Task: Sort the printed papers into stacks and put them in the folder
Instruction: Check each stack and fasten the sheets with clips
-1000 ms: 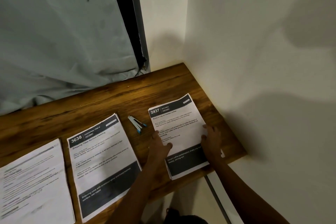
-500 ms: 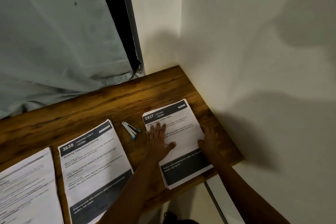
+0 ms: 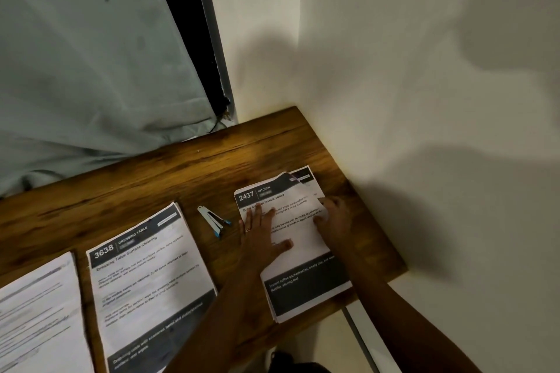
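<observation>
left hand (image 3: 260, 236): lies flat on the left half of the 2437 stack (image 3: 303, 291), fingers straight and pointing far, thumb spread to the right; it grips nothing.
right hand (image 3: 336, 218): at the stack's right edge, fingers bent onto the top sheet (image 3: 272, 191); whether they pinch the sheet or only press it cannot be told.
top sheet: buckled, its far right corner raised off the sheet below, whose dark header shows there.
2437 stack: on the right end of the table (image 3: 151, 185), near the wall (image 3: 424, 70). Long axis runs near to far, the far end leaning a little left. Header "2437 KITCHEN" at the far end, dark band at the near end, close to the table's near edge.
tool (image 3: 213, 221): small, white with blue tips, just left of the stack, apart from it.
3638 stack (image 3: 148, 275): further left, same lie, header far, near end cut off by the frame.
third stack (image 3: 36, 312): leftmost, print blurred.
curtain (image 3: 91, 54): pale, hanging behind the table's far left.
</observation>
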A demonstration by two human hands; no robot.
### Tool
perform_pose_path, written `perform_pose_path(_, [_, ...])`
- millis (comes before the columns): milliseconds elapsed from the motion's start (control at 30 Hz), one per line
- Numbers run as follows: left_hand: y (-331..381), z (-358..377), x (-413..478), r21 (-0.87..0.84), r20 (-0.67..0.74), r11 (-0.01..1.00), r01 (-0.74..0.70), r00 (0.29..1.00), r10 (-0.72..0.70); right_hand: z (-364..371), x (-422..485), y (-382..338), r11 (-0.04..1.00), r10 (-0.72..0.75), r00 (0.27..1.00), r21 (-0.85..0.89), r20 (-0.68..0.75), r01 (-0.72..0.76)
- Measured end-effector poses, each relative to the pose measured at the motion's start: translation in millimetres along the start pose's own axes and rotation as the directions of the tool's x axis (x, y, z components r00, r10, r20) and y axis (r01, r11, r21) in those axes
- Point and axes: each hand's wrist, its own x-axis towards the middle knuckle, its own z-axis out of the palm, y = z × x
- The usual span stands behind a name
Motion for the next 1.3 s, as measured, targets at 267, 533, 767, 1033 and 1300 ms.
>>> perform_pose_path(267, [-3.7, -1.4, 2.7, 0.061, -0.016, 0.998, -0.008, 1.000, 0.009, 15.4, -2.5, 13.0, 0.995, -0.100, 0.995, -0.011, 0.013, 0.100])
perform_pose_path(533, [-0.8, -3.0, 2.6, 0.079, -0.005, 0.997, 0.003, 1.000, -0.003, 17.0, 2.3, 15.9, 0.996, -0.083, 0.996, -0.035, 0.026, 0.084])
perform_pose_path(767, [1.4, -4.1, 2.2, 0.083, -0.006, 0.997, 0.003, 1.000, -0.003, 24.2, -4.0, 20.5, 0.983, -0.155, 0.983, 0.083, -0.100, 0.164])
perform_pose_path(1033, [1.7, -2.6, 2.7, 0.082, -0.004, 0.997, 0.002, 1.000, -0.002, 20.5, 2.5, 13.7, 0.997, -0.066, 0.996, 0.038, -0.061, 0.068])
perform_pose_path(1300, [2.9, -3.7, 1.7, 0.100, -0.001, 0.995, 0.003, 1.000, -0.003, 18.6, -2.1, 9.0, 0.994, -0.106, 0.992, -0.015, -0.073, 0.105])
